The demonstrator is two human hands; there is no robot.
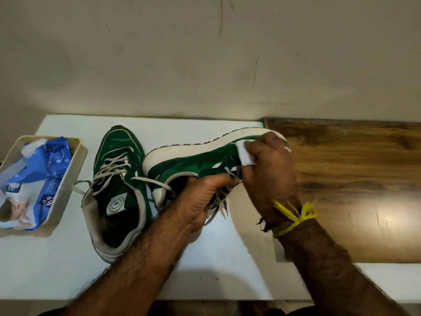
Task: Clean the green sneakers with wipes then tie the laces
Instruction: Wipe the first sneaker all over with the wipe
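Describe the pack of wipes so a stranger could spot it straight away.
Start at the white table and go to its left edge, where a cream tray sits beside the upright green sneaker. The wipes pack lies inside it: the only crumpled blue and white plastic packet.

Looks like a room in a home: plain cream wall (205,53) marked with scuffs and thin cracks, a white table (57,270) pushed against it, a wood-grain board (353,179) lying on top, and a small tray (77,160) of wipes (45,165) near worn sneakers (118,169)
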